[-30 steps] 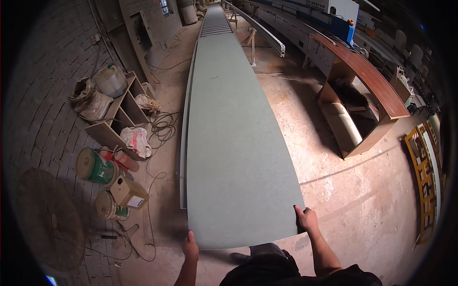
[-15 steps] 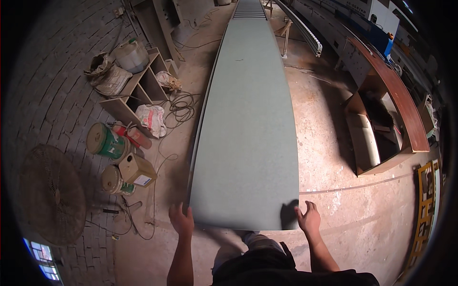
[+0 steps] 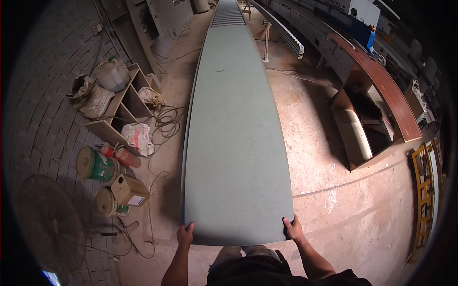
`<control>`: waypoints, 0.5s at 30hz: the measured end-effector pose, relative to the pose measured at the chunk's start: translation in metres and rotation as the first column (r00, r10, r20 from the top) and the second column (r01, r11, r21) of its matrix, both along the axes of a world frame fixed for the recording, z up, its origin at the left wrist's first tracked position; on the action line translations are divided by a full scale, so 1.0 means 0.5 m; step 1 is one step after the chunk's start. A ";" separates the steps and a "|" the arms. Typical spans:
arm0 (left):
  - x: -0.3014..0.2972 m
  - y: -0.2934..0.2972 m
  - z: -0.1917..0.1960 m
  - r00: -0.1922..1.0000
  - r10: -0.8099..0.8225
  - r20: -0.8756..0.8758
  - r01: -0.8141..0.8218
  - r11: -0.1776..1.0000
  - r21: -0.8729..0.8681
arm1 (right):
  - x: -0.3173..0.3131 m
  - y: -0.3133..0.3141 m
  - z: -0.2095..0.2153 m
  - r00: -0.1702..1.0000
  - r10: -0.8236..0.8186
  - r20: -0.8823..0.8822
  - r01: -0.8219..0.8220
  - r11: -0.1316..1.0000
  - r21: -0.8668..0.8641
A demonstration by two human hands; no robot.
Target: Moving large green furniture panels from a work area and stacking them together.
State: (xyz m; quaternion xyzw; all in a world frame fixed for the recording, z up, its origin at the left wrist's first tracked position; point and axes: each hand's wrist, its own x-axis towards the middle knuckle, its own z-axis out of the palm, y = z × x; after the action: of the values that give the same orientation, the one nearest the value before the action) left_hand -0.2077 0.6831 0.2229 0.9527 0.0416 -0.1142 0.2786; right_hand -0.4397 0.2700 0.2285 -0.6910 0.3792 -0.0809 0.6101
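A long pale green panel stretches away from me, its far end near a roller conveyor. A second edge shows along its left side, so more than one sheet may lie there. My left hand grips the near left corner, thumb on top and fingers hidden at the side. At the near right corner my right hand holds the panel's edge, its thumb over the top face. The near edge of the panel lies just ahead of my legs.
Left, by the brick wall, stand a wooden shelf unit, buckets, a yellowish jerrycan, red fire extinguishers and a round fan. Cables lie coiled on the floor. A red-brown cabinet and yellow frame are right.
Both hands have come down from beside the panel and closed on its near corners. My view has shifted slightly, so the panel sits lower and further left.
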 end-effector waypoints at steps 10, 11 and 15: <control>0.002 -0.035 0.040 0.998 0.050 0.026 -0.053 0.993 0.104 | 0.009 0.001 0.002 1.000 -0.020 -0.024 0.020 1.000 -0.011; 0.007 -0.028 0.023 0.998 0.044 0.034 -0.047 0.994 0.099 | 0.017 0.003 0.006 1.000 -0.026 -0.016 0.026 1.000 -0.016; 0.014 -0.039 0.001 0.998 0.065 0.012 -0.065 0.998 -0.005 | 0.022 0.004 0.004 0.998 -0.042 0.047 0.044 0.999 -0.027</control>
State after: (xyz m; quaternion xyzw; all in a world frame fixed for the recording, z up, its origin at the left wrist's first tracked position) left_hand -0.2006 0.6635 0.2235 0.9508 0.0707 -0.0992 0.2849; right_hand -0.4286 0.2718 0.2303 -0.6891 0.3785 -0.1154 0.6070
